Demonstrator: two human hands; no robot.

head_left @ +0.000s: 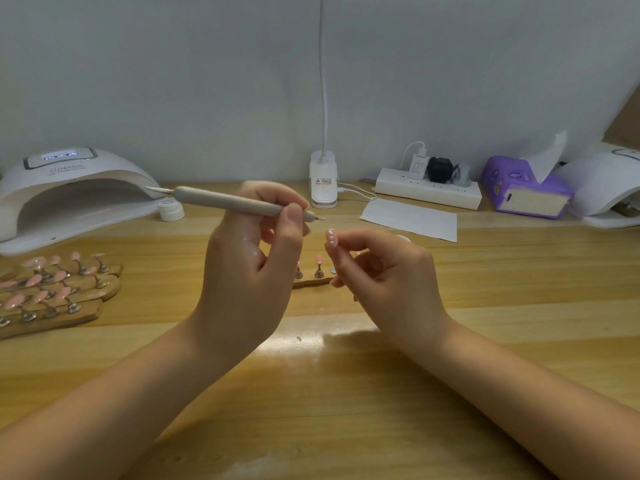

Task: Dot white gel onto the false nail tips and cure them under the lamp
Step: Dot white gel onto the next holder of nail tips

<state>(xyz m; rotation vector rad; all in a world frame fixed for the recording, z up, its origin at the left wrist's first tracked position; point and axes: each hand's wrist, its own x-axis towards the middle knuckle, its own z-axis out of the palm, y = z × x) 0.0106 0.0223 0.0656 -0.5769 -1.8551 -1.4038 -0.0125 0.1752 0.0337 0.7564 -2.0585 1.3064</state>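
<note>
My left hand (249, 265) grips a grey dotting pen (225, 202), held nearly level with its fine tip pointing right. My right hand (381, 271) pinches a false nail tip (331, 237) that carries a row of small white gel dots, a short way right of the pen's tip. Behind my hands lies a wooden holder (311, 282) with pink tips on metal stands, partly hidden. The white curing lamp (69, 195) stands at the back left, its display lit. A small white gel pot (170, 209) sits by the lamp's mouth.
Several wooden holders with pink nail tips (52, 289) lie at the left. At the back stand a clip lamp base (323, 178), a power strip (429, 192), a purple tissue pack (523, 188) and a second white lamp (606, 188). A white paper sheet (408, 220) lies beside them.
</note>
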